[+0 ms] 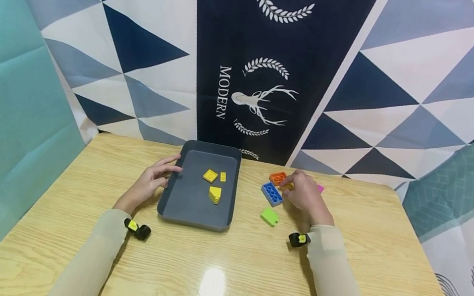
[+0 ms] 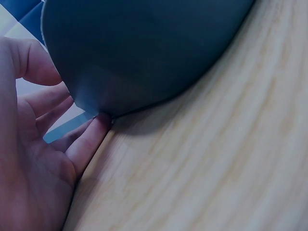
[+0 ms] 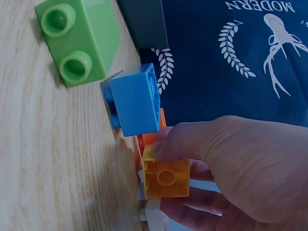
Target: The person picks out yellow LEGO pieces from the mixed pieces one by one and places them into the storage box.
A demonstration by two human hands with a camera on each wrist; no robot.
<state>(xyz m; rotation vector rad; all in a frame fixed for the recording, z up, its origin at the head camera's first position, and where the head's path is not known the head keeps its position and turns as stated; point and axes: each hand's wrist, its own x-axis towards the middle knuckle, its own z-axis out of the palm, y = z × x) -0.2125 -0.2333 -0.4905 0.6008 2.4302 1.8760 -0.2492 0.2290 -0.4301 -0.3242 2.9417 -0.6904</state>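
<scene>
My right hand [image 1: 305, 192] pinches a yellow-orange toy brick [image 3: 180, 185] between thumb and fingers, with its hollow underside facing the wrist camera. Close beside it are a blue brick [image 1: 272, 194] and an orange brick [image 1: 278, 178], partly covered by the hand in the right wrist view. A green brick [image 1: 270, 217] lies nearer the front. On the other side, my left hand [image 1: 153, 180] is at the left edge of a dark grey tray [image 1: 193, 224], relaxed fingers touching its rim and outer wall. Inside the tray lie three yellow bricks [image 1: 215, 193].
A pink piece [image 1: 320, 188] shows behind the right hand, and a white piece [image 3: 154, 214] sits below the fingers in the right wrist view. The wooden table [image 1: 256, 275] ends at a patterned cloth backdrop [image 1: 251, 70] just behind the tray.
</scene>
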